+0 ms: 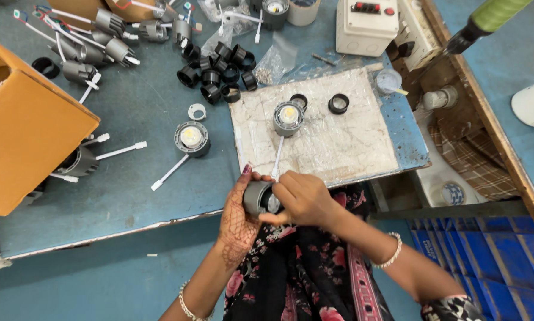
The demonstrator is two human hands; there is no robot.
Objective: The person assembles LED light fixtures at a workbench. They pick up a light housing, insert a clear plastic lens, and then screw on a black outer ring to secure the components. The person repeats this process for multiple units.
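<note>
Head camera looks steeply down, close over the workbench (pixel 160 196).

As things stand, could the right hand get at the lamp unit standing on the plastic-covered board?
Probably yes. The lamp unit stands just beyond the right hand with only bare plastic sheet between, but that hand and the left hand are both on a grey housing.
</note>
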